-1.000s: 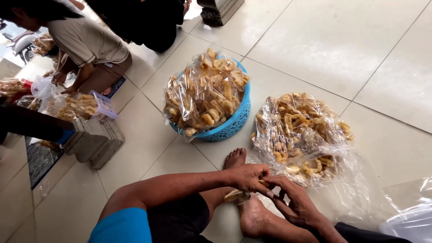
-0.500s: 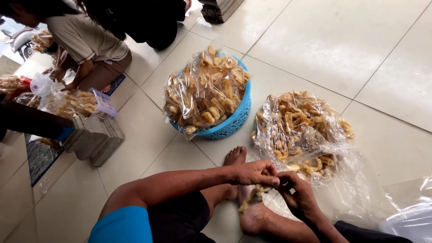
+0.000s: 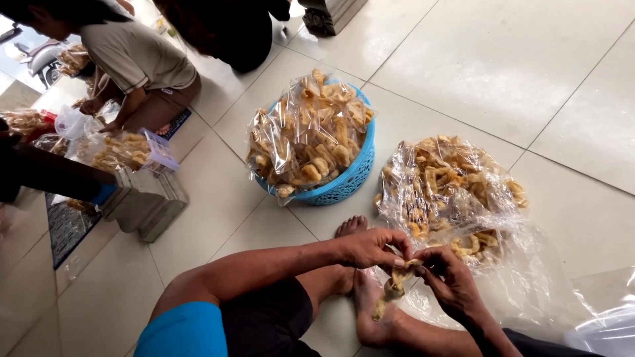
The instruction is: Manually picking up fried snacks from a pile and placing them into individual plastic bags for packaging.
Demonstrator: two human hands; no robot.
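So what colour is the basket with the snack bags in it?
The basket is light blue, seen from the head view.

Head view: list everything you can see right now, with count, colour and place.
small packet: one, clear with tan snacks, pinched between both hands
basket: one, blue, centre floor, heaped with clear packets of tan snacks
large bag: one, clear, full of tan snacks, right of the basket
loose plastic sheet: clear, lower right floor
stone block: grey, left
other person: one, beige shirt, crouched upper left
floor: pale tiles
feet: two, bare, below the hands
left hand: on the packet's top
right hand: on the packet's top
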